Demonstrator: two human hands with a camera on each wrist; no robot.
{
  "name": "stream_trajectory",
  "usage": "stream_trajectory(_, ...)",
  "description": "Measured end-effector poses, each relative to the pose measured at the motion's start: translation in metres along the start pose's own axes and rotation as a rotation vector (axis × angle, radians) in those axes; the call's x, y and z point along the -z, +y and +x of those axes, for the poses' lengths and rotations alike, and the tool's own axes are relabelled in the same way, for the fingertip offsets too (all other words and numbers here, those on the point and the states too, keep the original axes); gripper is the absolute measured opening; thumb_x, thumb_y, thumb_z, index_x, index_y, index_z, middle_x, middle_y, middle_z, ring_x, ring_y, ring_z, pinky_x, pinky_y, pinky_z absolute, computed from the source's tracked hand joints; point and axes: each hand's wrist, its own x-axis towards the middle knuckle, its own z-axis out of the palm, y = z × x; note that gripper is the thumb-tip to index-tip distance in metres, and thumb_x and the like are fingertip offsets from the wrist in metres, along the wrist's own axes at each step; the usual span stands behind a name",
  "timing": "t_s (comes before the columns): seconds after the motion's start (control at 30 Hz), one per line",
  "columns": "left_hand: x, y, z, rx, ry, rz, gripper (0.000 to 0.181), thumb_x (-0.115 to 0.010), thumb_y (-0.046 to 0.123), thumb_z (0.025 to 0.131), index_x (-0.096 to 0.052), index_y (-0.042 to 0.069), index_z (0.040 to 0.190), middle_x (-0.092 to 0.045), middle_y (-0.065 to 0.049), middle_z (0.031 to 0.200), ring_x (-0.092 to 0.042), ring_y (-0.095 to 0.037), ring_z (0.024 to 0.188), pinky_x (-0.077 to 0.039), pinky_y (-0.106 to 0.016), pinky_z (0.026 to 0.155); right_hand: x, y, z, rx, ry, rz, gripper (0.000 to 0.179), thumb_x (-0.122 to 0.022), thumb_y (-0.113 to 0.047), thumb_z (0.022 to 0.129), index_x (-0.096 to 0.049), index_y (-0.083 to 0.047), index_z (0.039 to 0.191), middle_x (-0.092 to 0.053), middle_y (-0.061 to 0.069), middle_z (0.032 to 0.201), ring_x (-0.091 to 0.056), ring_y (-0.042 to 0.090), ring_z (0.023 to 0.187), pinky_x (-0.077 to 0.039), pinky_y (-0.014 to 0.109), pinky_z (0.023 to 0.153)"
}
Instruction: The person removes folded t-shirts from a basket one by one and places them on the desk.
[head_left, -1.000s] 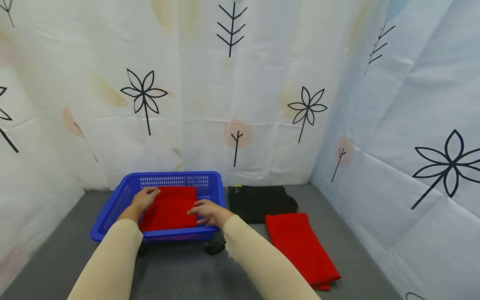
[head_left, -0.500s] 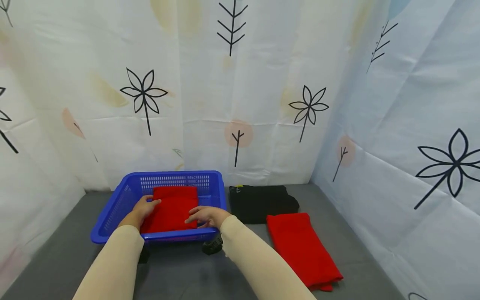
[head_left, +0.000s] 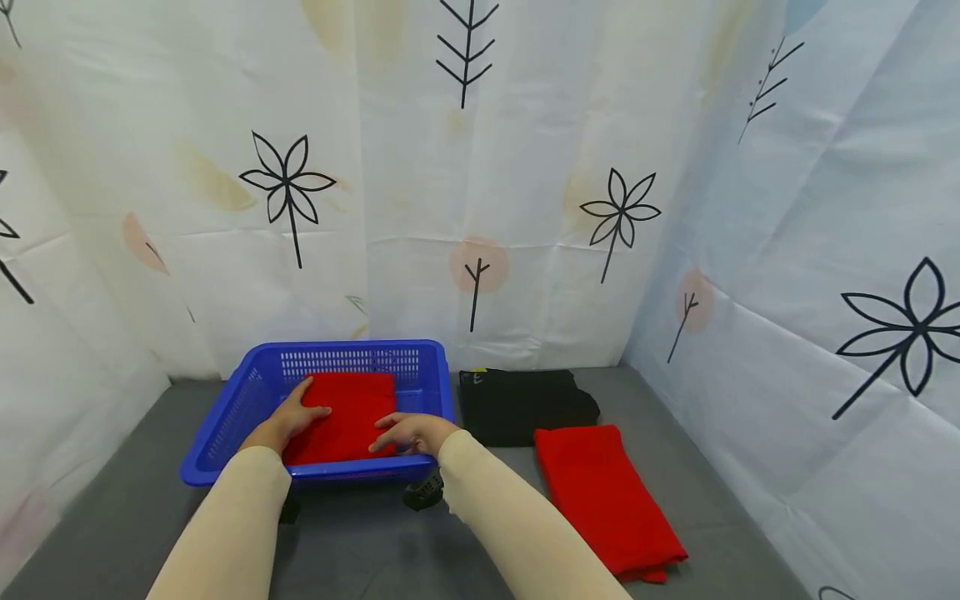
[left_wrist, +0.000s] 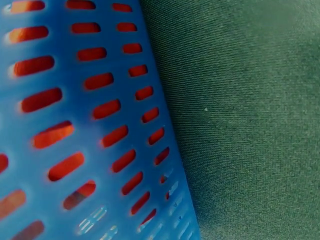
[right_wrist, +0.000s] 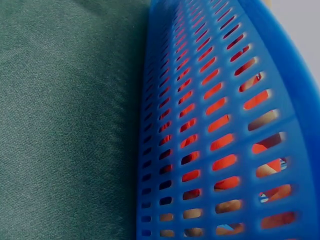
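A folded red cloth [head_left: 345, 417] lies flat inside a blue slotted plastic basket [head_left: 356, 476]. My left hand [head_left: 292, 417] reaches over the front rim and rests at the cloth's left side, thumb and fingers spread. On the other side my right hand [head_left: 412, 432] is at the cloth's right edge, its fingers loosely bent. In the left wrist view the basket wall [left_wrist: 90, 120] shows red cloth through its slots. Red cloth and bits of a hand show behind the basket's side [right_wrist: 205, 120] in the right wrist view. Some fingertips are hidden.
A folded black garment [head_left: 525, 408] with a small yellow mark lies right of the basket. Nearer me is a second folded red cloth [head_left: 607, 500]. The grey tabletop [head_left: 390, 558] ends at patterned white curtains [head_left: 525, 208] behind and at both sides.
My left hand first dropped lower and nearer the front rim, then its fingers spread up along the cloth's left side. The right hand has lowered slightly. The cloth lies almost where it was.
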Motion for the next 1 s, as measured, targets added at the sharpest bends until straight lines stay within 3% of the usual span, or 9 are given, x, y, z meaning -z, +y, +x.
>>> stream_trajectory(0.17, 0.0, 0.0, 0.002, 0.018, -0.024, -0.013, 0.089, -0.055, 0.018, 0.097, 0.011, 0.012, 0.156, 0.006, -0.037, 0.156, -0.009, -0.056, 0.138, -0.013, -0.07, 0.113, -0.001, 0.0, 0.002, -0.004, 0.017, -0.02, 0.048, -0.075, -0.008, 0.084, -0.06, -0.008, 0.13, -0.048, 0.019, 0.137, -0.047, 0.038, 0.119, -0.042, 0.052, 0.106)
stream_trajectory(0.5, 0.0, 0.001, 0.001, 0.033, -0.042, -0.02, 0.087, -0.055, 0.017, 0.098, 0.009, 0.013, 0.157, 0.006, -0.036, 0.156, -0.009, -0.056, 0.137, -0.015, -0.07, 0.113, -0.001, 0.0, 0.007, -0.011, 0.022, 0.001, 0.048, -0.076, -0.009, 0.084, -0.06, -0.009, 0.129, -0.055, 0.015, 0.127, -0.053, 0.033, 0.113, -0.045, 0.046, 0.105)
stream_trajectory(0.77, 0.0, 0.003, 0.0, 0.024, -0.034, -0.062, 0.083, -0.052, 0.01, 0.098, 0.006, 0.013, 0.157, 0.004, -0.036, 0.156, -0.01, -0.056, 0.138, -0.016, -0.07, 0.112, -0.001, -0.001, 0.009, 0.004, -0.02, 0.035, 0.05, -0.074, -0.009, 0.085, -0.058, -0.011, 0.133, -0.052, 0.014, 0.127, -0.052, 0.028, 0.11, -0.044, 0.044, 0.107)
stream_trajectory(1.0, 0.001, 0.006, -0.002, -0.01, -0.042, -0.054, 0.08, -0.05, 0.008, 0.098, 0.002, 0.013, 0.158, -0.001, -0.036, 0.155, -0.018, -0.056, 0.134, -0.023, -0.07, 0.11, -0.001, -0.002, 0.01, -0.008, -0.01, 0.045, 0.05, -0.075, -0.009, 0.085, -0.059, -0.013, 0.132, -0.052, 0.015, 0.128, -0.051, 0.03, 0.111, -0.044, 0.046, 0.107)
